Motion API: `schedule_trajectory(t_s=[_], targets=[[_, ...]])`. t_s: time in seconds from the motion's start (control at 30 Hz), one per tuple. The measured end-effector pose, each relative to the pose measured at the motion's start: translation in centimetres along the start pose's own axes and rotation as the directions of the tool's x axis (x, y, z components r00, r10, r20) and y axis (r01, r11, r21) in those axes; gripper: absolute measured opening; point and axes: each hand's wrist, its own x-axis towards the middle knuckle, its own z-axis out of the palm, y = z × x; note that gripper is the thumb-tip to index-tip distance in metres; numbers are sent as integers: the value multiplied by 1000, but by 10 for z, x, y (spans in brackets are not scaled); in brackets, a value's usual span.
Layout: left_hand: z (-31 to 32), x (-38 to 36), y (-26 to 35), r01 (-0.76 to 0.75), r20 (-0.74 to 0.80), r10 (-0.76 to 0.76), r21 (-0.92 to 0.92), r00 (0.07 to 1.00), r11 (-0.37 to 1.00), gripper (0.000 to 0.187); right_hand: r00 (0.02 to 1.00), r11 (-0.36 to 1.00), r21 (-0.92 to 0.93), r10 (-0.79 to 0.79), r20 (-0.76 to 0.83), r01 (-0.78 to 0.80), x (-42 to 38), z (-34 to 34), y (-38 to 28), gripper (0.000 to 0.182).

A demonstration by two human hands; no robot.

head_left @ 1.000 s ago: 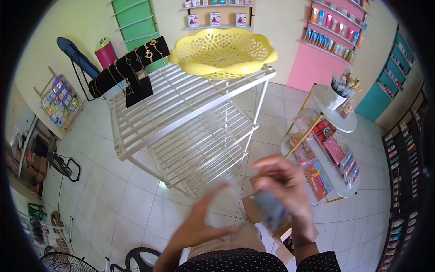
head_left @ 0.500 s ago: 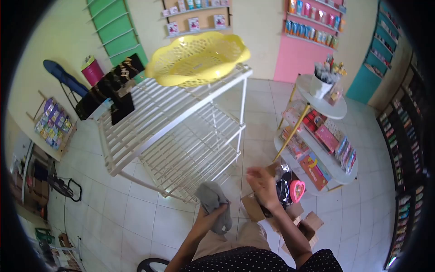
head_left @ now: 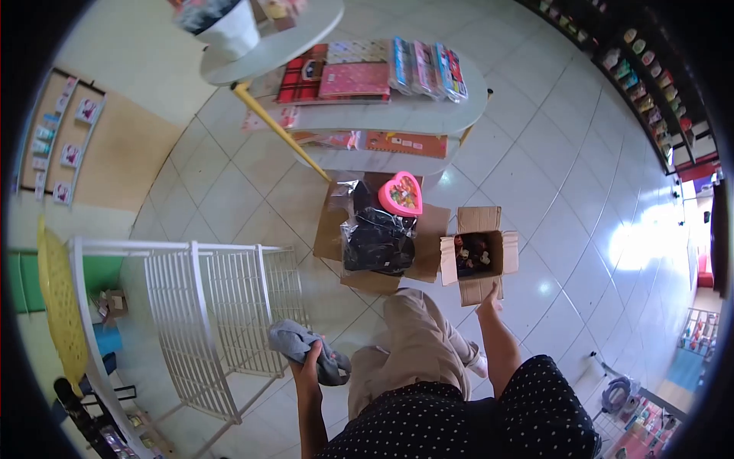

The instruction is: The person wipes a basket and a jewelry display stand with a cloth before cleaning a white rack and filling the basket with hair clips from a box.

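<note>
My left hand (head_left: 310,359) is closed around a bunched grey cloth (head_left: 294,340) beside the white rack. Low on the right, my right hand (head_left: 490,303) is at the near flap of a small open cardboard box (head_left: 480,289), its fingers at the flap's edge and partly hidden. Small dark and coloured items (head_left: 472,256) lie inside that box. To its left is a larger open cardboard box (head_left: 432,229) with black plastic-wrapped goods (head_left: 376,245). A pink heart-shaped case (head_left: 401,194) rests on top of them.
A white slatted rack (head_left: 195,321) stands at the left with a yellow basket (head_left: 61,298) on top. Ahead is a tiered oval shelf (head_left: 359,118) bearing notebooks and packaged goods, with a white pot (head_left: 229,34) above. Dark stocked shelving (head_left: 650,84) lines the far right.
The view has turned right and down toward the boxes. My right hand has moved from the air above the boxes to the small box's flap. My left hand still holds the grey cloth.
</note>
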Motion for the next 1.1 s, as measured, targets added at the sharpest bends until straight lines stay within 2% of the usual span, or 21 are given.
schedule_trajectory(t_s=[0.1, 0.2, 0.27, 0.3, 0.33, 0.37, 0.4, 0.47, 0.5, 0.53, 0.57, 0.63, 0.67, 0.73, 0.77, 0.8, 0.9, 0.97, 1.0, 1.03, 1.1], targets=[[16, 10, 2, 29, 19, -30, 78, 999, 997, 28, 940, 894, 447, -116, 320, -42, 0, 21, -7, 101], [28, 20, -1, 69, 47, -76, 130, 996, 989, 28, 926, 930, 337, 9, 377, -147, -9, 21, -21, 103], [35, 27, 0, 78, 58, -88, 150, 994, 986, 28, 951, 985, -78, 169, 259, -154, -22, 22, -35, 88], [40, 29, 1, 74, 52, -85, 175, 995, 982, 28, 952, 985, -89, 165, 258, -147, -5, 33, -33, 88], [43, 31, 1, 72, 47, -83, 200, 995, 977, 28, 836, 997, -65, 65, 544, -35, 33, 51, -21, 70], [44, 32, 0, 79, 36, -88, 193, 995, 978, 28, 629, 998, -10, -32, 777, 64, 58, 62, -12, 52], [43, 35, -2, 86, 29, -94, 199, 995, 976, 29, 625, 997, -18, -34, 780, 77, 64, 67, -9, 52], [31, 40, -12, 90, 2, -91, 177, 996, 980, 30, 469, 930, 310, -188, 863, -198, 62, 71, -11, 25], [20, 44, -23, 49, -10, -48, 196, 999, 979, 29, 417, 939, 299, -206, 885, -170, 63, 62, -19, 21], [11, 44, -29, 13, -34, -6, 211, 999, 977, 28, 363, 947, 290, -223, 904, -140, 64, 53, -28, 18], [4, 40, -30, 11, -81, 3, 176, 997, 984, 28, 450, 963, 254, -186, 874, -94, 64, 47, -34, 20], [-8, 34, -30, 18, -111, -1, 152, 994, 988, 28, 473, 929, 305, -368, 801, 208, 69, 11, -42, 30], [-15, 29, -30, 16, -160, 3, 115, 987, 993, 28, 506, 931, 233, -350, 788, 282, 81, 3, -52, 37], [-31, 21, -32, -7, -194, 20, 68, 981, 998, 27, 411, 871, 225, -416, 811, 438, 78, -30, -74, 41], [-43, 16, -36, -14, -221, 22, 39, 975, 999, 27, 457, 809, 122, -441, 772, 575, 48, -51, -87, 38], [-56, 13, -44, -39, -199, 60, 107, 978, 994, 26, 323, 721, 239, -547, 772, 650, 24, -75, -94, 30], [-85, 7, -71, -75, -217, 107, 152, 970, 986, 25, 284, 575, 62, -492, 823, 816, -94, -115, -116, 17], [-101, 5, -90, -89, -259, 124, 141, 958, 986, 25, 42, 300, 113, -468, 883, 947, -153, -119, -109, 9], [-105, 8, -99, -88, -279, 110, 88, 954, 992, 24, 27, 266, 89, -406, 913, 960, -192, -117, -99, 9], [-107, 11, -107, -89, -297, 96, 35, 950, 995, 23, -199, 188, 261, -295, 934, 947, -186, -91, -96, 8], [-108, 21, -115, -60, -288, 50, -27, 956, 998, 22, -264, 75, 290, -250, 932, 954, -234, -57, -58, 7]])
